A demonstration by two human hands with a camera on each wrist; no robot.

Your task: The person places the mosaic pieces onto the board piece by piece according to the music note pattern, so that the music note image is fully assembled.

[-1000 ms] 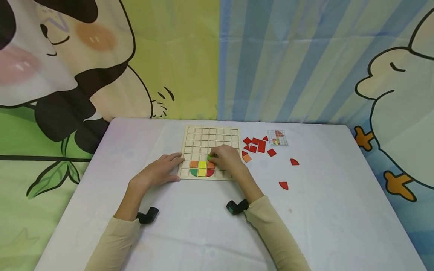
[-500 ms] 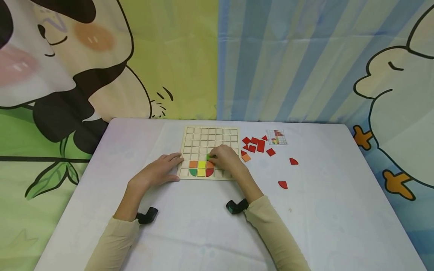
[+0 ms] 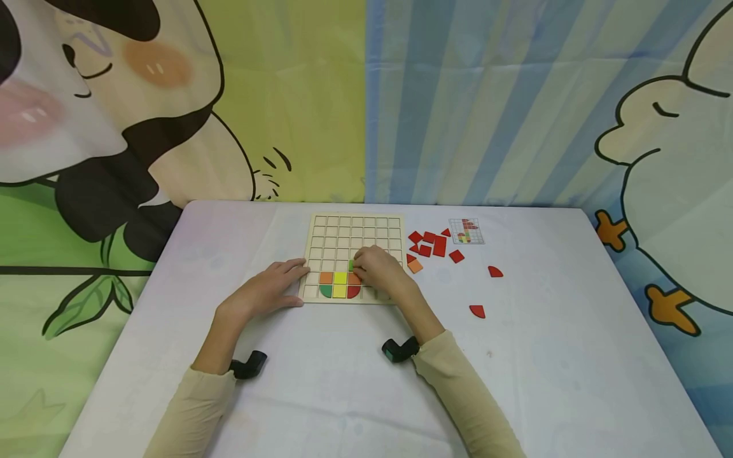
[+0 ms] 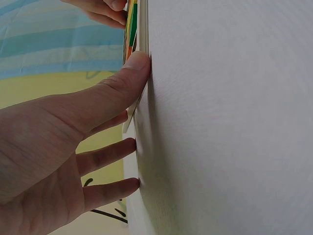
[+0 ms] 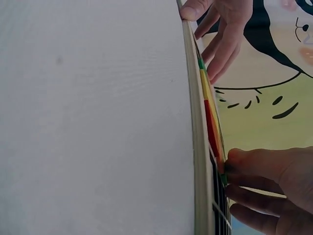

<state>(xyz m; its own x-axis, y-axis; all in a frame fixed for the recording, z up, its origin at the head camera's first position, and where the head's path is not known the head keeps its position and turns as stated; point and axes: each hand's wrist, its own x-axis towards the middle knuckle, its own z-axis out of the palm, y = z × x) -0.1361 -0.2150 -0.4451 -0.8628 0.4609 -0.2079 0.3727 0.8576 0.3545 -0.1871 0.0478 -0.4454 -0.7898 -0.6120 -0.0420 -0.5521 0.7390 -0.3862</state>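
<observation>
Okay, grid board (image 3: 331, 242) on worktop (image 3: 343, 362); its cells toward 6 o'clock contain orange, yellow, dark-green and red pieces (image 3: 340, 278). Right hand (image 3: 379, 270) pinches light-green piece (image 3: 352, 265) near board centre. Left hand (image 3: 265, 289), fingers extended, touches board's 8 o'clock edge. Loose red pieces (image 3: 439, 246) off board, 3 o'clock; pattern card (image 3: 466, 231) beyond.

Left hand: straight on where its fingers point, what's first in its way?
The grid board, most likely: the left hand is right at its left side, thumb against the edge in the left wrist view. Depth is unclear: the hand could push it or slide over it.
</observation>
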